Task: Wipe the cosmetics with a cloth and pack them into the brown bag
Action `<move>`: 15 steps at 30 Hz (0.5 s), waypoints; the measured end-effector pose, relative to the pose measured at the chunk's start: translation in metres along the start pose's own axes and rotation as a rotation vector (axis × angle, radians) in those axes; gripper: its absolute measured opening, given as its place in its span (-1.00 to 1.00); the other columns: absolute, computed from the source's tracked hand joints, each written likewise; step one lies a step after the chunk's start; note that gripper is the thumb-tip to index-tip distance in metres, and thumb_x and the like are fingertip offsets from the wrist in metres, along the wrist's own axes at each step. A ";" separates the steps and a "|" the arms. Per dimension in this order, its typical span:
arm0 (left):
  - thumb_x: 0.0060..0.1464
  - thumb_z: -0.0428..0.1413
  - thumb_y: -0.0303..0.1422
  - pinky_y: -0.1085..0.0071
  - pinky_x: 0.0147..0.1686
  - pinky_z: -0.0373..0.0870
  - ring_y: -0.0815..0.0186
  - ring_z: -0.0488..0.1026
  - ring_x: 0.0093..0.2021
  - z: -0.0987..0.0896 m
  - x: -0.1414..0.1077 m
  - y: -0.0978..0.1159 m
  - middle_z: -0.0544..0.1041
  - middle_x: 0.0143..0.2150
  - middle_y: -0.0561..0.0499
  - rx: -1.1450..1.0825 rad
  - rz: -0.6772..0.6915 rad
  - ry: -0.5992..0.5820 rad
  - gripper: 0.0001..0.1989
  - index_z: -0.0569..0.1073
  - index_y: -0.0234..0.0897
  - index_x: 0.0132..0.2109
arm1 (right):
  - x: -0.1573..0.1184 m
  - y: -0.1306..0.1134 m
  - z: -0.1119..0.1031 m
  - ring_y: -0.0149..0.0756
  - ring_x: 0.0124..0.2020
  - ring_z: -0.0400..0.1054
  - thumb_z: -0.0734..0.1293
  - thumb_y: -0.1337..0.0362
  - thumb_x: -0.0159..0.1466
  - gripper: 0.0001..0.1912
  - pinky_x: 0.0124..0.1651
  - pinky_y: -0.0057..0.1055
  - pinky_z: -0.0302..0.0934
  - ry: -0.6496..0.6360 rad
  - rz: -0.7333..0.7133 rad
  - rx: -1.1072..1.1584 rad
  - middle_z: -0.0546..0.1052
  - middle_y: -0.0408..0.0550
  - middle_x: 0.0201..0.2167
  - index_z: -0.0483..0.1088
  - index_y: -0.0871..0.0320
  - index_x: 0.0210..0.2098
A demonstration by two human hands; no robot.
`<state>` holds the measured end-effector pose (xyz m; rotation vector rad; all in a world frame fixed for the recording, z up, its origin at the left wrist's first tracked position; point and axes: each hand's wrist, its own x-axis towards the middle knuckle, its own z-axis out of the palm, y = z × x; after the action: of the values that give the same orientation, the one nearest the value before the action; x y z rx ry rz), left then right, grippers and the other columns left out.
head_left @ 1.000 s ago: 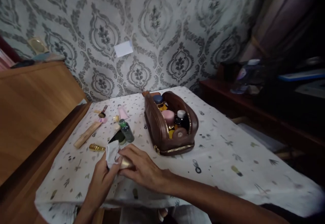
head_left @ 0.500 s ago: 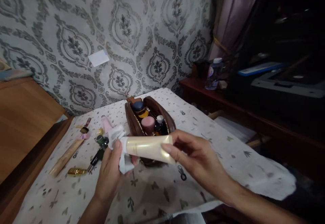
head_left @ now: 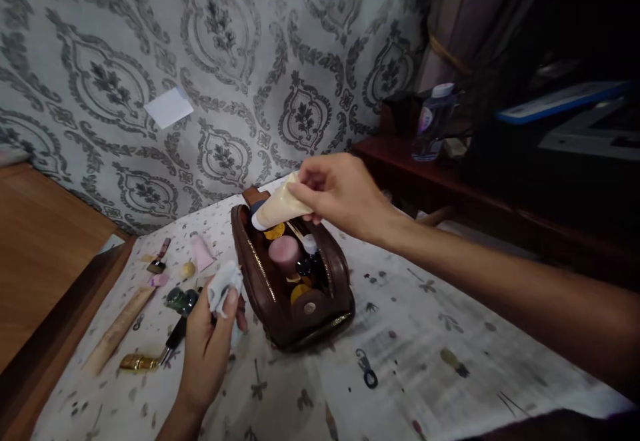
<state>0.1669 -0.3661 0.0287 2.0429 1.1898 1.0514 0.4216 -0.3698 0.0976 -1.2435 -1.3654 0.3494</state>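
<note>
Pinched by its flat end, a cream-coloured squeeze tube (head_left: 280, 205) is in my right hand (head_left: 345, 194). Its white cap points down and left over the far end of a brown toiletry bag (head_left: 257, 281). My left hand (head_left: 210, 341) is closed round a crumpled white cloth or wipe (head_left: 224, 288), just left of the bag. The bag stands unzipped; inside are a pink round-lidded container (head_left: 284, 254), a dark bottle with a white cap (head_left: 310, 246) and yellow items (head_left: 300, 293). The tube partly covers a dark blue item at the bag's far end.
Left on the patterned tablecloth (head_left: 400, 334) lie a pink tube (head_left: 202, 251), a gold item (head_left: 139, 362), a green-topped bottle (head_left: 176, 300), a long beige item (head_left: 120, 328) and a brush (head_left: 157, 264). A clear bottle (head_left: 433, 124) stands on the dark red shelf at right.
My right hand has carried the tube away from the cloth, up and over the far end of the bag. The left hand keeps the cloth and is slightly lower. The camera view has shifted.
</note>
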 end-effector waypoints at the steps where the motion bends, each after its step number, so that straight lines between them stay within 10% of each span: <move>1: 0.25 0.01 -0.05 0.45 -0.43 0.25 0.33 0.30 -0.49 0.000 -0.002 -0.002 0.38 -0.54 0.09 -0.009 -0.018 0.000 -0.64 0.37 -0.23 -0.36 | 0.007 0.001 0.007 -0.43 -0.56 0.31 0.36 0.42 0.21 -0.79 -0.42 -0.49 0.16 -0.033 -0.008 -0.043 0.34 -0.22 -0.63 0.34 0.19 -0.55; 15: 0.25 0.04 -0.13 0.44 -0.46 0.26 0.30 0.32 -0.45 0.004 -0.012 -0.006 0.36 -0.48 0.08 0.012 0.002 -0.047 -0.66 0.43 -0.21 0.04 | 0.045 0.006 0.085 -0.02 -0.20 0.49 0.32 0.52 0.13 -0.84 -0.25 -0.34 0.30 -0.378 0.114 -0.532 0.58 0.16 -0.32 0.51 0.25 -0.33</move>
<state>0.1645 -0.3740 0.0179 2.0664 1.1731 0.9943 0.3635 -0.2928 0.0944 -1.7624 -1.7865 0.3201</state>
